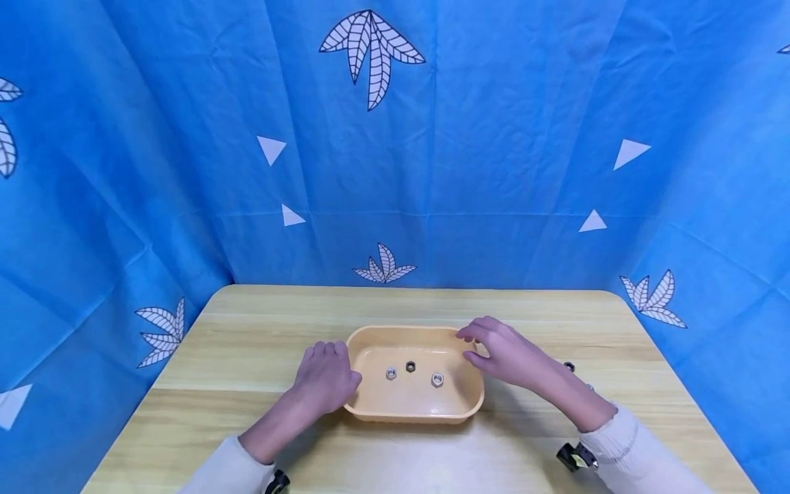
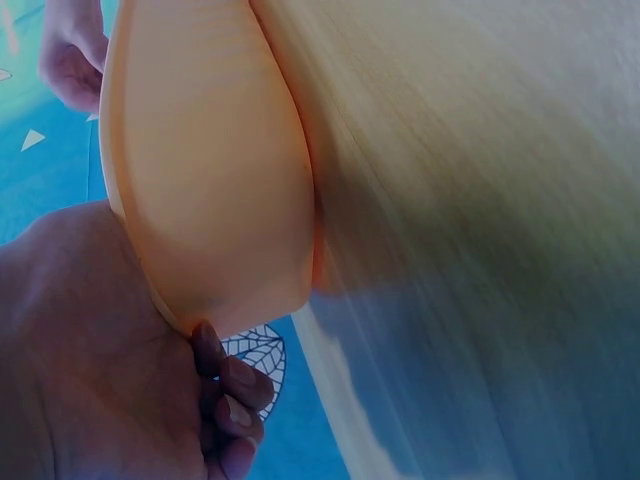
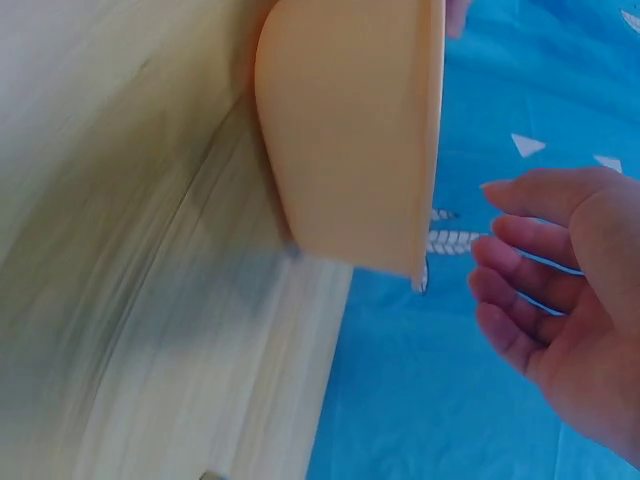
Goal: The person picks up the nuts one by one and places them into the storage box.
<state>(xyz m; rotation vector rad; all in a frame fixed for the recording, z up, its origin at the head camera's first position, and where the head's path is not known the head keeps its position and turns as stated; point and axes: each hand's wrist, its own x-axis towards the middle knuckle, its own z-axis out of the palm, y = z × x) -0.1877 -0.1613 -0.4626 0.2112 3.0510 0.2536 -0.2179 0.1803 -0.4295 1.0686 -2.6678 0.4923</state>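
A pale orange plastic tub (image 1: 413,418) stands on the table. My left hand (image 1: 327,377) grips its left rim, thumb over the edge and fingers curled outside, as the left wrist view also shows. Inside the tub lie a silver nut (image 1: 391,373), a dark nut (image 1: 410,367) and a larger silver nut (image 1: 437,380). Over the tub's right end hovers my right hand (image 1: 503,350), its fingers loosely bent and thumb apart. In the right wrist view this hand (image 3: 560,280) holds nothing, close beside the tub's rim (image 3: 434,150).
To the right of the tub, a dark nut (image 1: 569,366) and a silver nut (image 1: 590,387) lie on the wooden table (image 1: 259,322), partly behind the right forearm. A blue patterned cloth (image 1: 494,137) hangs behind the table and along both sides.
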